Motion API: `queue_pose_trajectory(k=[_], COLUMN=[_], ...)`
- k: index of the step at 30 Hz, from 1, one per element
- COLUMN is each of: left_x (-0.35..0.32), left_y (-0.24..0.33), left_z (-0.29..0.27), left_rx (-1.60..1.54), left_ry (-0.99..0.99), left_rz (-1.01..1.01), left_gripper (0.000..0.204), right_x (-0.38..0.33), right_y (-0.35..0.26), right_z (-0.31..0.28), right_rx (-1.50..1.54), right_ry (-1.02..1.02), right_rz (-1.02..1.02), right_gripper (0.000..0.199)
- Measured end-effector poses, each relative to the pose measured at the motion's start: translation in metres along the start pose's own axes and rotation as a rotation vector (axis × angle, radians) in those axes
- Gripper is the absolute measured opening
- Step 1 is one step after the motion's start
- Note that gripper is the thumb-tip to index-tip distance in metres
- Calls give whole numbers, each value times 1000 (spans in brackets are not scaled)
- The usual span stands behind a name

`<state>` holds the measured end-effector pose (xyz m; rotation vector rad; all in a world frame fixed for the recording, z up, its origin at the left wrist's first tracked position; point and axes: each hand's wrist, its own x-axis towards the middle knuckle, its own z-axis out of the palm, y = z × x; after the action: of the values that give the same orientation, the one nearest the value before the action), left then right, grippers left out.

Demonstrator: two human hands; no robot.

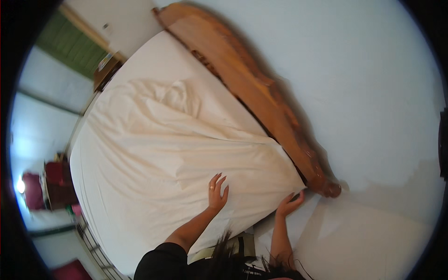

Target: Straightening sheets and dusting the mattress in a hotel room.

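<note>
A cream bed sheet (219, 158) lies loosely over a large mattress, wrinkled and bunched toward the far side. My left hand (217, 195) is over the near part of the sheet, fingers spread and holding nothing; a ring shows on one finger. At the sheet's corner beside the end of the wooden headboard (266, 98) is my right hand (290, 204). Its thumb and fingers are apart with a dark gap between them, and the fingertips are at the corner's edge. Whether they touch the cloth there is hard to tell.
The pale wall (364, 93) stands close behind the headboard. Past the bed's far side are a small wooden table (106, 73) and a green shutter (72, 44). To the left are dark red items (56, 172) and a metal rack (95, 245).
</note>
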<state>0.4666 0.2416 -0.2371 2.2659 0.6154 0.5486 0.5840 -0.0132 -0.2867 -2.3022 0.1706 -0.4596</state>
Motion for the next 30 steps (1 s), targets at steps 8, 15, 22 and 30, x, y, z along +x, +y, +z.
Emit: queue_pose_trajectory(k=[8,15,22,30], left_x=[-95,-98,-114,-65], left_y=[-71,-97,-154,-218], left_z=[-46,-60,-124,-138], left_rx=[625,557,600,554], left_ry=[-575,-348,20,388], left_rz=[-222,-133,-642,-1397], left_gripper=[90,82,73,61], right_x=[-48,-61,-77,-101], right_y=[-76,-64,-38,-97], right_z=[37,32,28,64], right_rx=[-388,-539,-406,-167], right_ry=[-898,-920,-937,-704], right_rz=[-624,-609,-366,-470], right_gripper=[61,63,73,57])
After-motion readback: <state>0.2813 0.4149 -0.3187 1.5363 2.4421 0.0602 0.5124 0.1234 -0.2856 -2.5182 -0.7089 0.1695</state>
